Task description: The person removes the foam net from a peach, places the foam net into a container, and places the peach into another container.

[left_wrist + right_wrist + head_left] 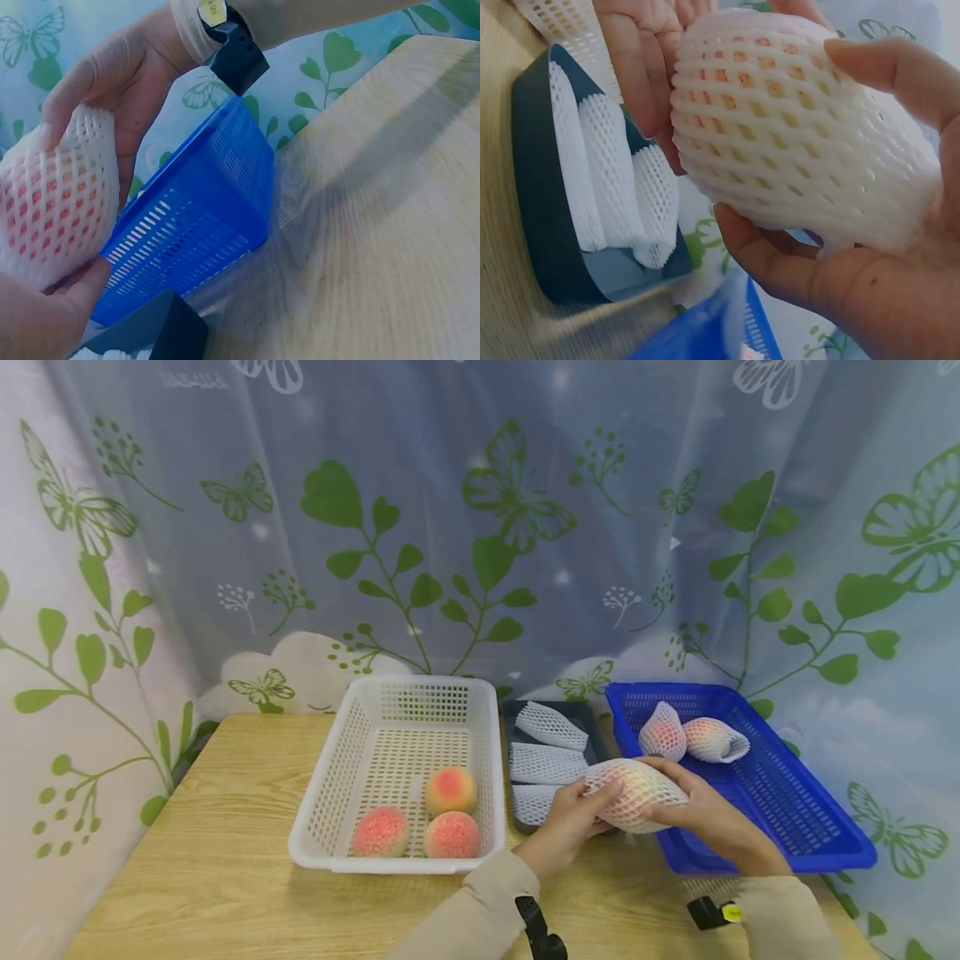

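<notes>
A peach in a white foam net (633, 795) is between both hands, above the gap between the dark tray and the blue basket. My left hand (561, 828) holds its left end, thumb in front. The right hand (708, 817) grips the other end; in the right wrist view its thumb and fingers (761, 251) lie on opposite sides of the net. The net covers the peach in the left wrist view (56, 199). Beside the left hand, the dark tray (600, 735) holds three flat foam nets (547, 763).
A white basket (315, 814) on the left holds three bare peaches (381, 832). To the right, a blue basket (795, 802) holds two netted peaches (712, 740). All stand on a wooden table (225, 852) before a patterned curtain (420, 527).
</notes>
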### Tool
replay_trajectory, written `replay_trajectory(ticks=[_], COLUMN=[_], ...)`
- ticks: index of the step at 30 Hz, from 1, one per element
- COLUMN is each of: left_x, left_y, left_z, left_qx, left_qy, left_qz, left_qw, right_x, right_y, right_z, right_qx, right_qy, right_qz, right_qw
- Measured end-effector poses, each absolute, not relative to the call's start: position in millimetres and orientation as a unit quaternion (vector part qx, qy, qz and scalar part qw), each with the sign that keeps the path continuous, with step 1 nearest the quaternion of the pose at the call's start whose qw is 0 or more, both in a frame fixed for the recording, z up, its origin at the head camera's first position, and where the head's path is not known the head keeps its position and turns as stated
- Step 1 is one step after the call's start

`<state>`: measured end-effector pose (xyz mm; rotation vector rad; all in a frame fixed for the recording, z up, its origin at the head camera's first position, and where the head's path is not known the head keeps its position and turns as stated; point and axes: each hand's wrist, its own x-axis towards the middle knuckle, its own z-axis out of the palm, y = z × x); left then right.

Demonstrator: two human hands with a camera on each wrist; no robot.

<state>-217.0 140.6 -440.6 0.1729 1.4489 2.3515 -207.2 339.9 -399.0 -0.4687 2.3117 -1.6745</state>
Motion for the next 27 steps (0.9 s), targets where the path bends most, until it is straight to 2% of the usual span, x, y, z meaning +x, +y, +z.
replay_trajectory(ticks=[6, 11, 20, 27], left_x=[-207, -194, -183, -178], left_y=[132, 125, 113, 105], left_z=[-448, -455, -469, -482], left_qx=[0.053, 0.033, 0.019, 0.012], left_qy=[0.501, 0.504, 0.524, 0.557], left_qz=[0.847, 0.851, 0.842, 0.822], left_qw=[0.169, 0.146, 0.127, 0.116], right_x=[-207, -205, -202, -198], right_y=[335, 330, 314, 305], right_z=[-411, -421, -430, -444], right_qx=[-0.203, -0.196, -0.171, -0.177], right_qy=[0.765, 0.760, 0.809, 0.833], right_qz=[-0.594, -0.598, -0.538, -0.504], right_qw=[0.142, 0.163, 0.165, 0.143])
